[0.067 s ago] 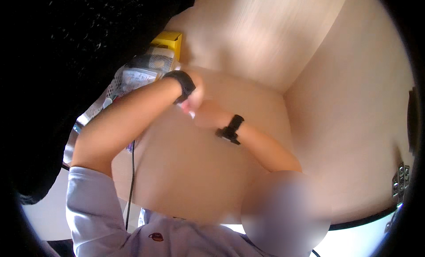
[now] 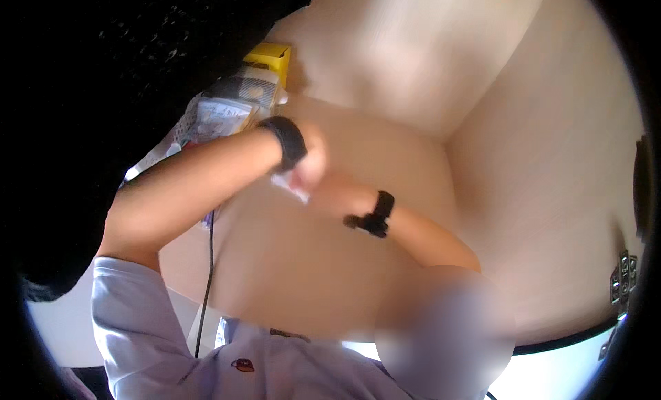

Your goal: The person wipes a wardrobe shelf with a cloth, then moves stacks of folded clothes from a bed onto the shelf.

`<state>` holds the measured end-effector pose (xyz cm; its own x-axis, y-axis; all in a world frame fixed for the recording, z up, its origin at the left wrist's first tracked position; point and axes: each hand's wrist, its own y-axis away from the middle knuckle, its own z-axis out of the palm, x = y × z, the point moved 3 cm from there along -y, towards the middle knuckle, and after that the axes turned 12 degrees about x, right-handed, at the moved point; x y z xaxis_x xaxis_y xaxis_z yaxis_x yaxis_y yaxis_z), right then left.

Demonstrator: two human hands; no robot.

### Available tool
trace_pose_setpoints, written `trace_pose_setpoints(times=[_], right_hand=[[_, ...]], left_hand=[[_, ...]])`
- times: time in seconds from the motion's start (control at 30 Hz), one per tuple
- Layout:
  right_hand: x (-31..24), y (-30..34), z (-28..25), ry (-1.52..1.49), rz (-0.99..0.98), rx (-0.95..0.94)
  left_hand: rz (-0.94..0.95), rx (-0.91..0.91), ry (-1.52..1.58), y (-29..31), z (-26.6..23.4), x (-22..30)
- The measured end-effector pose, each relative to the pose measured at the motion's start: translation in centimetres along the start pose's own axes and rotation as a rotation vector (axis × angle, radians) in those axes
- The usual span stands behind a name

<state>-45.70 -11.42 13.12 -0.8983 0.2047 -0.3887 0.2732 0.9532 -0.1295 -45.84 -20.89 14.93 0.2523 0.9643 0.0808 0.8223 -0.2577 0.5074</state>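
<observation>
Apparently light and flimsy, a small white item (image 2: 281, 182) shows where the left hand (image 2: 314, 154) and right hand (image 2: 339, 195) overlap above a beige tabletop (image 2: 296, 276), probably best held by its edges, though blur hides whether either hand pinches it.

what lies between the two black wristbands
In the head view, the left hand, the right hand and a small white thing, too blurred to identify.

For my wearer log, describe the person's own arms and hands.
Left hand and right hand are bare. A wide black band circles the left wrist; a narrower black strap, the right. The left sleeve is short and pale lavender; blur hides the right one.
</observation>
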Motion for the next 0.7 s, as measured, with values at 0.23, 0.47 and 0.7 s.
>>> trace_pose_setpoints(times=[0.23,0.47,0.7], right_hand=[[-5.6,8.9,2.5,-0.547,-0.343,0.056],[-10.6,10.1,-1.7,-0.505,-0.236,-0.369],[-1.6,2.3,-0.8,0.244,0.033,-0.343]], left_hand=[[0.43,0.22,-0.026,10.1,3.6,11.4],[0.493,0.518,-0.183,15.4,5.1,16.0],[0.112,0.76,-0.12,12.9,2.6,8.0]])
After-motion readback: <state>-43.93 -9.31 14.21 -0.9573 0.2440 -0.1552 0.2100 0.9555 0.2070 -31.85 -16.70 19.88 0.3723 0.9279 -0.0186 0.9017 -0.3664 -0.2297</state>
